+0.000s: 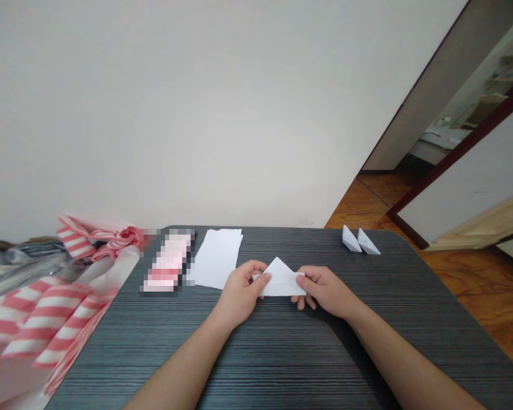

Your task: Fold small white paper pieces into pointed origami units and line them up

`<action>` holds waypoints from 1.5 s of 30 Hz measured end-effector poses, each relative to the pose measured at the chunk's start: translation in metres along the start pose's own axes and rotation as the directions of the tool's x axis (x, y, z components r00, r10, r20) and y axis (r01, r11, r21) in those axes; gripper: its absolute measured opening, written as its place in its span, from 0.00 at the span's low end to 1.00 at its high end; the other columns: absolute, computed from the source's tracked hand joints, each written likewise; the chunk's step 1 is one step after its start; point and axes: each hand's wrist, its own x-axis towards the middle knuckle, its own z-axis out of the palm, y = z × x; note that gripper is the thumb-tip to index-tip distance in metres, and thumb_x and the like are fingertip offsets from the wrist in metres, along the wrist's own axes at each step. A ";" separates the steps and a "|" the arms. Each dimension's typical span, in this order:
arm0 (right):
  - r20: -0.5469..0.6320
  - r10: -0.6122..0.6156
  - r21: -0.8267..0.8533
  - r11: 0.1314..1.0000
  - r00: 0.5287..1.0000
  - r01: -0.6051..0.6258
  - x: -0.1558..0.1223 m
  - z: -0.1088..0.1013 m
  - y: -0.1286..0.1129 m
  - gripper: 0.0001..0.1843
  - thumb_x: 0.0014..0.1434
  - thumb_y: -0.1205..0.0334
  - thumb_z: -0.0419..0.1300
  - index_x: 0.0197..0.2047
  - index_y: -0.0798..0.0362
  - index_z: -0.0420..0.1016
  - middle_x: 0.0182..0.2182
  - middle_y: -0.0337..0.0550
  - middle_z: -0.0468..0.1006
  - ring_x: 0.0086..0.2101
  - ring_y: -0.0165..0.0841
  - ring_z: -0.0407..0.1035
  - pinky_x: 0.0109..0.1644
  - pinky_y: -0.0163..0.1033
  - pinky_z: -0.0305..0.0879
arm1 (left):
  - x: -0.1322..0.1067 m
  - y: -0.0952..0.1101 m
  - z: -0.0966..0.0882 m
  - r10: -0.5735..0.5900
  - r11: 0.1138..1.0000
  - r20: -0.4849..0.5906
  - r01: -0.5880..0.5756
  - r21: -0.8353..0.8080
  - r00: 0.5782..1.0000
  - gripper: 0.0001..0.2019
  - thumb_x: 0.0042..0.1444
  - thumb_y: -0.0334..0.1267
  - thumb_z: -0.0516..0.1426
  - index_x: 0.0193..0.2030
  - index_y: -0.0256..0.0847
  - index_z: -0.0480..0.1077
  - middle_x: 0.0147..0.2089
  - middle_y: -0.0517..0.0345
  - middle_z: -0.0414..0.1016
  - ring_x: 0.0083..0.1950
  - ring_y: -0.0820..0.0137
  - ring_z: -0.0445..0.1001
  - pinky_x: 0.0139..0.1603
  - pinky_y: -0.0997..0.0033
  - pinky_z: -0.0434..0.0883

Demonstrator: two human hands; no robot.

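Observation:
A folded sheet of white paper (280,280) is held up over the dark table, its peak pointing away from me and a straight band along its near edge. My left hand (244,287) pinches the left end, thumb on top and fingers behind. At the right end, my right hand (320,289) grips it the same way, with some fingertips showing below the paper. Two white folded paper boats (351,239) stand side by side at the table's far right. Beyond my left hand lies a stack of white paper sheets (217,257).
The dark wood-grain table (256,364) reaches a pale wall (239,114). A pixelated pink and white item (169,259) lies at its far left. Red-and-white striped cloth (51,313) is heaped left of the table. A wooden floor (470,279) shows on the right.

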 end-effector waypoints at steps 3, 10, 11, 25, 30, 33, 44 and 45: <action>-0.105 -0.076 0.000 0.997 0.992 0.076 0.001 -0.003 0.004 0.16 0.63 0.53 0.47 0.43 0.55 0.68 0.25 0.42 0.77 0.19 0.27 0.67 0.20 0.31 0.61 | 0.000 0.002 0.000 -0.006 1.000 0.003 0.007 -0.013 1.000 0.10 0.54 0.42 0.55 0.39 0.38 0.66 0.23 0.66 0.62 0.23 0.75 0.64 0.24 0.77 0.60; -0.111 -0.395 -0.268 0.895 0.912 0.355 -0.001 -0.001 -0.008 0.13 0.62 0.62 0.51 0.48 0.47 0.70 0.55 0.45 0.67 0.55 0.39 0.60 0.57 0.49 0.57 | -0.003 0.004 0.002 0.003 0.999 0.085 0.001 -0.048 0.996 0.15 0.55 0.40 0.53 0.48 0.40 0.62 0.23 0.66 0.61 0.24 0.75 0.64 0.25 0.77 0.60; -0.075 -0.421 -0.292 0.876 0.904 0.383 -0.002 -0.001 -0.010 0.13 0.62 0.63 0.51 0.48 0.46 0.71 0.57 0.45 0.64 0.57 0.39 0.57 0.58 0.49 0.55 | -0.003 0.004 0.002 0.006 0.999 0.095 -0.001 -0.045 0.996 0.15 0.55 0.40 0.53 0.49 0.40 0.62 0.23 0.66 0.61 0.24 0.75 0.64 0.25 0.77 0.60; -0.077 -0.341 -0.317 0.899 0.937 0.301 -0.004 0.001 -0.013 0.07 0.61 0.63 0.53 0.38 0.51 0.71 0.36 0.44 0.75 0.38 0.35 0.69 0.43 0.40 0.64 | -0.004 0.012 0.002 0.052 0.997 0.223 -0.039 -0.062 0.973 0.11 0.56 0.38 0.53 0.45 0.36 0.67 0.40 0.53 0.72 0.36 0.72 0.70 0.38 0.73 0.67; 0.012 -0.295 -0.385 0.880 0.956 0.276 -0.003 0.000 -0.013 0.11 0.59 0.63 0.53 0.43 0.51 0.75 0.35 0.42 0.77 0.34 0.34 0.69 0.38 0.36 0.63 | -0.005 0.014 -0.001 0.069 0.993 0.274 -0.040 -0.109 0.959 0.20 0.61 0.46 0.45 0.39 0.33 0.71 0.32 0.53 0.72 0.31 0.71 0.70 0.35 0.70 0.68; 0.042 -0.273 -0.426 0.865 0.961 0.265 -0.002 0.001 -0.012 0.13 0.57 0.65 0.55 0.45 0.50 0.75 0.37 0.42 0.77 0.34 0.33 0.69 0.36 0.35 0.63 | -0.006 0.011 -0.001 0.066 0.994 0.283 -0.040 -0.100 0.957 0.17 0.60 0.45 0.48 0.38 0.34 0.71 0.28 0.56 0.70 0.28 0.73 0.68 0.31 0.74 0.66; -0.109 -0.130 -0.172 0.979 0.985 0.110 0.002 0.002 0.005 0.09 0.59 0.57 0.55 0.40 0.54 0.67 0.23 0.36 0.70 0.21 0.26 0.62 0.24 0.30 0.56 | 0.000 0.003 0.002 -0.004 0.982 0.111 0.024 -0.185 0.994 0.08 0.56 0.40 0.53 0.35 0.38 0.62 0.26 0.59 0.73 0.26 0.72 0.71 0.31 0.72 0.69; -0.121 -0.127 -0.210 0.973 0.984 0.099 0.002 0.001 0.005 0.09 0.59 0.57 0.54 0.38 0.54 0.68 0.22 0.35 0.69 0.21 0.26 0.61 0.23 0.30 0.55 | 0.000 0.003 0.001 -0.013 0.979 0.110 0.035 -0.199 0.994 0.08 0.55 0.40 0.54 0.35 0.38 0.61 0.25 0.59 0.73 0.26 0.72 0.72 0.31 0.72 0.69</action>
